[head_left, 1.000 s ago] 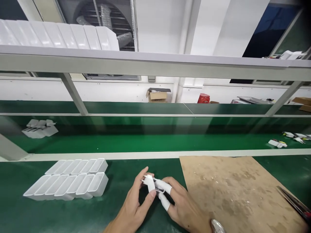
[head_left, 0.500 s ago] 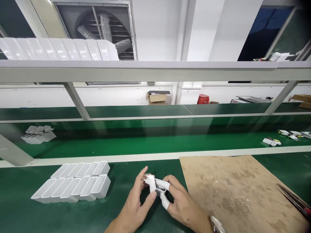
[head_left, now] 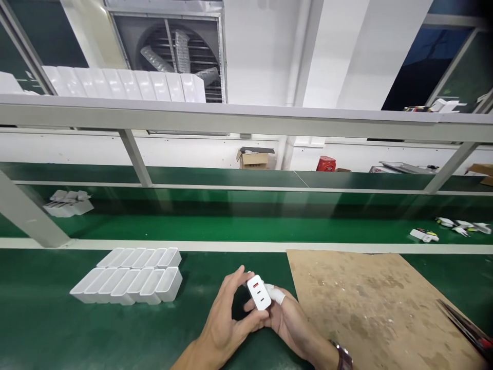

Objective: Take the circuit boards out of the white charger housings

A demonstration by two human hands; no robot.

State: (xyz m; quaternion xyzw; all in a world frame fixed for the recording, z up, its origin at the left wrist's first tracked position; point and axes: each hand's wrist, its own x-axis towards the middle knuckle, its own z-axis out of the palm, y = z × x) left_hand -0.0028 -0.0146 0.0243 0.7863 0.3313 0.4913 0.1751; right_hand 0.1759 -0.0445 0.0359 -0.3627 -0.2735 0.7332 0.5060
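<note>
White charger block point(head_left: 259, 293), with one red and two dark slots, held tilted above the green bench point(head_left: 204, 280). The left hand point(head_left: 225, 318), at 8 o'clock, grasps it between thumb and fingers; the right hand point(head_left: 290, 321), at 4 o'clock, grips it partly from behind, white finger covers point(head_left: 276, 294) visible. At 9 o'clock, white open boxes point(head_left: 133, 284) in two rows; at 3 o'clock, a stained brown sheet point(head_left: 358, 308).

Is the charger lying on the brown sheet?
No, the charger is held in the fingers, apart from the brown sheet.
</note>
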